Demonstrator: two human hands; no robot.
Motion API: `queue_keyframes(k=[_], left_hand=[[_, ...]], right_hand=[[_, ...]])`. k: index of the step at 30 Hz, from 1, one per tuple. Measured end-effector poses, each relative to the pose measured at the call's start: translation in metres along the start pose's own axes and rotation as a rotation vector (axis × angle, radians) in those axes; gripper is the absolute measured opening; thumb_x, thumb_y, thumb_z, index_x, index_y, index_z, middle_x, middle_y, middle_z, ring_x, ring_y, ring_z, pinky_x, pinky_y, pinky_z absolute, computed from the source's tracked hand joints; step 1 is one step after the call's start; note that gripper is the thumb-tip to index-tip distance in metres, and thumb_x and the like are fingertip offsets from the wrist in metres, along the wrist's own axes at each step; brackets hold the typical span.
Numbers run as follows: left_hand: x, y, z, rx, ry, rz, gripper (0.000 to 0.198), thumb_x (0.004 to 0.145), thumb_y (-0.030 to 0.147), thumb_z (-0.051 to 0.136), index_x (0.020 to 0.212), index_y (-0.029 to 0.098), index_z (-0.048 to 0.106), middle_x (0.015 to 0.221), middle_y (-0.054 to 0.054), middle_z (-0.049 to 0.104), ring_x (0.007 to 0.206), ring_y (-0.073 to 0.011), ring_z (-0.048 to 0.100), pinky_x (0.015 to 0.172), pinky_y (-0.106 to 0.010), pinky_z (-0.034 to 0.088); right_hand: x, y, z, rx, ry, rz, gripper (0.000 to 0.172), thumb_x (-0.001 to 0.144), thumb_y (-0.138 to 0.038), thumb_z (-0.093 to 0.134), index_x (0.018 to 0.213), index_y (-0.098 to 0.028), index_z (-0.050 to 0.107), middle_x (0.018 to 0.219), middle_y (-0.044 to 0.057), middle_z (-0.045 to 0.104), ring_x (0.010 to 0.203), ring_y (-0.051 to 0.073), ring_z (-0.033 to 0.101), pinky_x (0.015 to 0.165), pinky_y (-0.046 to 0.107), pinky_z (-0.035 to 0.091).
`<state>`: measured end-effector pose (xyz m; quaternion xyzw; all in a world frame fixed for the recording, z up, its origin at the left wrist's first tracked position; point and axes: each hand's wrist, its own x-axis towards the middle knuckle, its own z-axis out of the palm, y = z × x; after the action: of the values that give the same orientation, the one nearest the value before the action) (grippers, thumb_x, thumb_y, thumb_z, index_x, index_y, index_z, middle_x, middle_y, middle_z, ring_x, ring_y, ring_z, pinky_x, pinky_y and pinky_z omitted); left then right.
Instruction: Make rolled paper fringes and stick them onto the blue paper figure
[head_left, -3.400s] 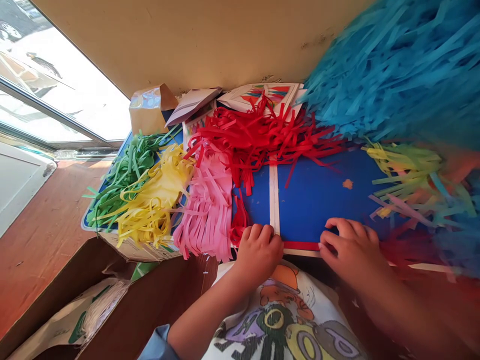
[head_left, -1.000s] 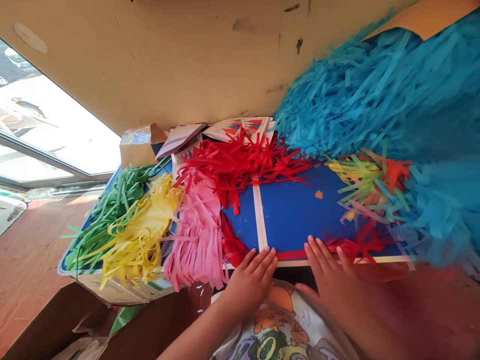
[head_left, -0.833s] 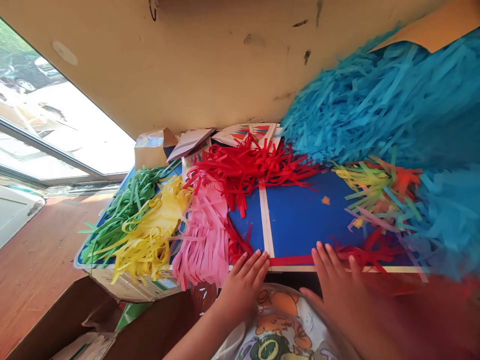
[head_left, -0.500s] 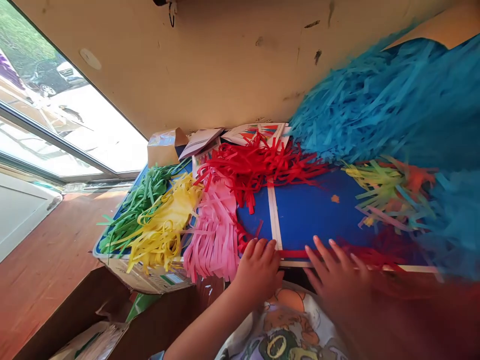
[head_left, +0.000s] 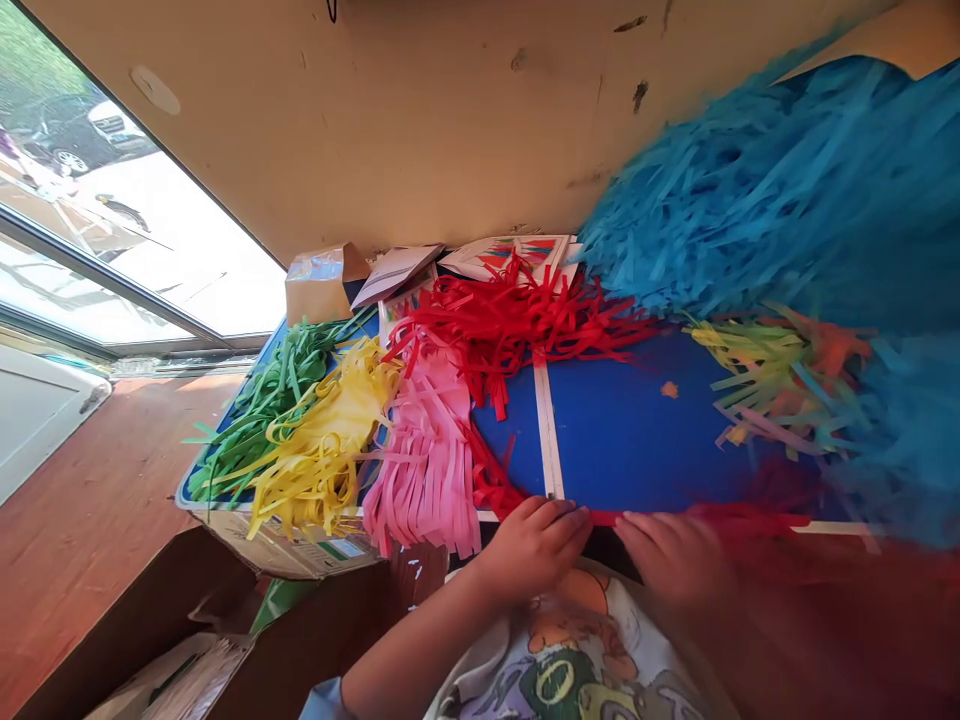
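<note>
A blue board [head_left: 622, 440] lies in front of me with a white strip [head_left: 547, 430] running across it. Along its near edge runs a red paper strip [head_left: 606, 517] whose fringe trails off to the right. My left hand [head_left: 536, 545] rests at that edge beside the white strip, fingers curled and pressed onto the red strip. My right hand [head_left: 675, 555] lies just to the right, fingers stretched flat along the same strip and pointing towards the left hand. The right forearm is blurred.
Piles of fringed paper cover the board: red [head_left: 517, 320], pink [head_left: 427, 450], yellow [head_left: 322, 440], green [head_left: 262, 400], mixed colours [head_left: 772, 380], and a large teal heap [head_left: 787, 180]. A small cardboard box [head_left: 322, 280] and printed sheets [head_left: 510, 255] stand by the wall. An open carton [head_left: 150, 620] sits lower left.
Both hands have drawn back from the board's surface to its near edge and closer together. The left fingers have curled and the right fingers have turned along the red strip.
</note>
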<state>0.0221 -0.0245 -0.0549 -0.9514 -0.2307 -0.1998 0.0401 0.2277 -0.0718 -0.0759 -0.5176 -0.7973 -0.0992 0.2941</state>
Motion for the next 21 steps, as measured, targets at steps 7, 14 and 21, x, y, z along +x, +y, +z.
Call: queue_keyframes(k=[7, 14, 21], left_hand=[[-0.003, -0.006, 0.001, -0.044, 0.062, 0.013, 0.019, 0.091, 0.015, 0.043, 0.098, 0.012, 0.061, 0.099, -0.004, 0.067, 0.092, -0.0133, 0.058, 0.072, -0.026, 0.044], [-0.002, -0.004, 0.000, -0.100, 0.069, -0.046, 0.019, 0.091, 0.014, 0.042, 0.097, 0.013, 0.059, 0.096, -0.003, 0.066, 0.086, -0.0137, 0.057, 0.072, -0.027, 0.045], [0.002, 0.002, -0.005, -0.135, -0.068, -0.282, 0.012, 0.090, 0.019, 0.047, 0.086, 0.015, 0.058, 0.097, -0.004, 0.062, 0.085, -0.0179, 0.056, 0.072, -0.030, 0.047]], right_hand=[[-0.010, 0.012, 0.001, 0.006, -0.113, -0.056, 0.028, 0.091, -0.016, 0.038, 0.102, -0.021, 0.063, 0.092, 0.002, 0.068, 0.080, 0.013, 0.054, 0.075, 0.031, 0.031], [0.000, 0.016, -0.002, 0.067, -0.134, -0.090, 0.025, 0.089, -0.015, 0.040, 0.093, -0.020, 0.064, 0.085, 0.001, 0.067, 0.079, 0.015, 0.052, 0.075, 0.031, 0.032], [0.016, 0.019, -0.006, 0.103, -0.134, 0.014, 0.026, 0.090, -0.023, 0.041, 0.076, -0.020, 0.063, 0.079, 0.001, 0.065, 0.078, 0.015, 0.051, 0.072, 0.030, 0.031]])
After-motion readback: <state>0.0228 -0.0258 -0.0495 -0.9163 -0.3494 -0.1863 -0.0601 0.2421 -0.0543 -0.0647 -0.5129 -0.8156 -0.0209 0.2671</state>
